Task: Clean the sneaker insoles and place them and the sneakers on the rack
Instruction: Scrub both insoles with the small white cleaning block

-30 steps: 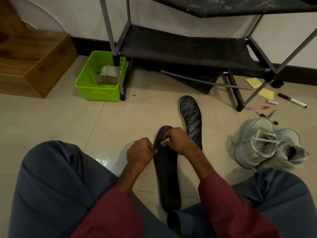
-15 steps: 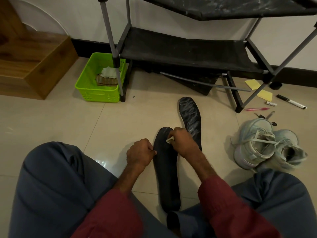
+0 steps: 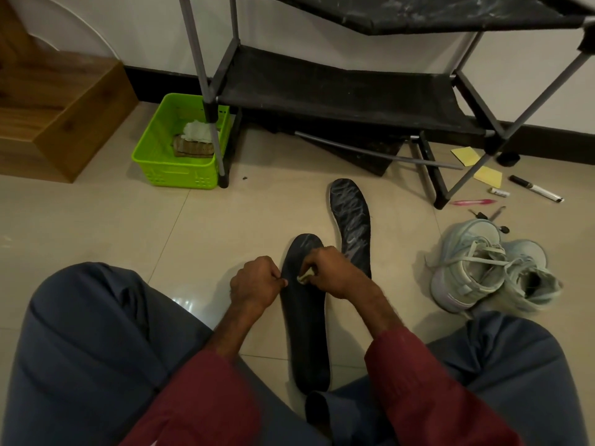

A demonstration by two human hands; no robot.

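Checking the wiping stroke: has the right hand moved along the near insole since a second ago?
Yes. The right hand, pinching the cloth, has slid slightly toward the person, away from the toe end of the near insole.

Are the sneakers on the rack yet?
No, off it. Both sneakers sit side by side on the floor, to the right of the rack.

Dark insoles (image 3: 306,333) lie flat near pale sneakers (image 3: 476,268).
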